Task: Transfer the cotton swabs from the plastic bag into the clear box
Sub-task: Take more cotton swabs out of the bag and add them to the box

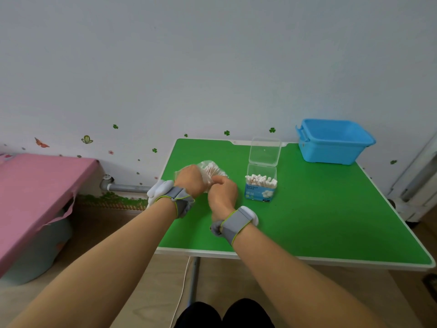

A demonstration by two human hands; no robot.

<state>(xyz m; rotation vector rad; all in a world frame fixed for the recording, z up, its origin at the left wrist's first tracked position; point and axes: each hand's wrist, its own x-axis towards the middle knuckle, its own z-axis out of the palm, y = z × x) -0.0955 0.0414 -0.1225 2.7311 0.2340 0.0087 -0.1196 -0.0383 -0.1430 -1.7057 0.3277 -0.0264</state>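
Over the near edge of the green table (307, 221), both forearms reach in, each with a grey wristband (179, 200). Left hand (189, 179) curls round the bag (218, 172) from its left side, likely to steady it. Right hand (222, 192) pinches the crinkled plastic at the near side, probably to work the mouth open; whether it is open yet I cannot tell. Fingertips of both hands are hidden behind knuckles and film. Swabs (210, 167) show only as a pale bundle inside the bag. Just right of the hands stands the box (261, 185), apart from them, swabs already upright in it. Its lid (264, 151) is tipped back, so the opening is free. A blue bin (333, 145) sits at the far right corner, contents unseen.
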